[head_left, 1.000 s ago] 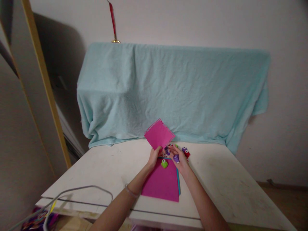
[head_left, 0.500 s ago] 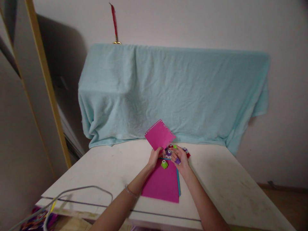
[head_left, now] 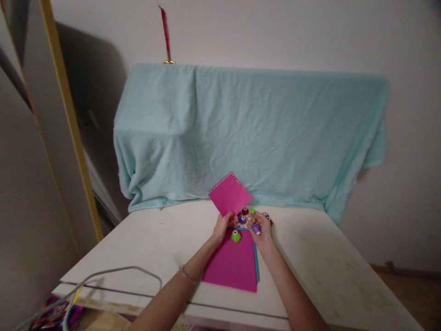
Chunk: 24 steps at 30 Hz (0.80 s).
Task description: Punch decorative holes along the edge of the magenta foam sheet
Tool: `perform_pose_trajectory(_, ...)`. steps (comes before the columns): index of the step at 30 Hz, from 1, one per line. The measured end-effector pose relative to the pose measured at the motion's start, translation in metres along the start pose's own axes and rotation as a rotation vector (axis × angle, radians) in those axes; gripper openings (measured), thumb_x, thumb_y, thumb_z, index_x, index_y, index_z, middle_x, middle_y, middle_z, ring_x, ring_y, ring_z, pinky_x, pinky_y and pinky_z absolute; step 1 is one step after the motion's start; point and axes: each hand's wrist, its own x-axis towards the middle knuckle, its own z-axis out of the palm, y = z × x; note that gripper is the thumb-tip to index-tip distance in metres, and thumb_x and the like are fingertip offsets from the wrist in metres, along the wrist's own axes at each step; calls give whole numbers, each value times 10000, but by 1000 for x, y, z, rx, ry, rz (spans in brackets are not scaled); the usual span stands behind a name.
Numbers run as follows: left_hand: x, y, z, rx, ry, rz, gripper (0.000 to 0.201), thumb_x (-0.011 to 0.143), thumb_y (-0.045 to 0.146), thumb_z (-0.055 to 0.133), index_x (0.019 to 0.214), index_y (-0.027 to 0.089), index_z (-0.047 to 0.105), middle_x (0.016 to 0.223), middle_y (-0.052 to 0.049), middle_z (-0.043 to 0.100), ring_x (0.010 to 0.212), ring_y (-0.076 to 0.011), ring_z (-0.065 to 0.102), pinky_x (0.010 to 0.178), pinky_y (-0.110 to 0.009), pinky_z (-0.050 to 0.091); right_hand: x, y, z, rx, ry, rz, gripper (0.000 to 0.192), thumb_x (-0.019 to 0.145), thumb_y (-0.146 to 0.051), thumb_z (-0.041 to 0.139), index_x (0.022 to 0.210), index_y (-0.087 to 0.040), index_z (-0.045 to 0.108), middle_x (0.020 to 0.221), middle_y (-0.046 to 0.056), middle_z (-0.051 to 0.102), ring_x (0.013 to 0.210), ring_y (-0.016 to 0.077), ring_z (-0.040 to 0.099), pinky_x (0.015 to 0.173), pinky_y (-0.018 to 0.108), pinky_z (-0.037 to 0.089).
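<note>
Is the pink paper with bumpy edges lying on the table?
No, the left hand holds the paper up in front of the blue towel.

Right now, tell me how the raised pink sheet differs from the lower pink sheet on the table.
The raised sheet is up in the grip of the left hand; the lower sheet lies on the table. The raised sheet has rows of small cut-outs along two edges; the lower sheet's visible edges look plain. Both are pink.
</note>
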Motion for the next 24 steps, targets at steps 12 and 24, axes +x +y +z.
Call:
perform_pose_trajectory(12, -2, 2, 4, -40, 35, -30, 246, 676, 360, 706, 761, 158, 595, 637, -15, 618, 542, -154, 580, 575, -298, 503, -2, 1, 12, 196, 166, 36, 120, 760, -109, 665, 763, -217, 613, 727, 0, 710, 736, 147, 704, 700, 250, 629)
perform_pose_trajectory(24, -4, 5, 4, -30, 24, -23, 273, 673, 371, 707, 797, 147, 612, 661, -31, 647, 539, -154, 585, 563, -284, 485, -12, -1, 18, -39, 66, 124, 133, 742, -222, 727, 853, -187, 663, 752, 45, 750, 529, 119, 605, 459, 196, 453)
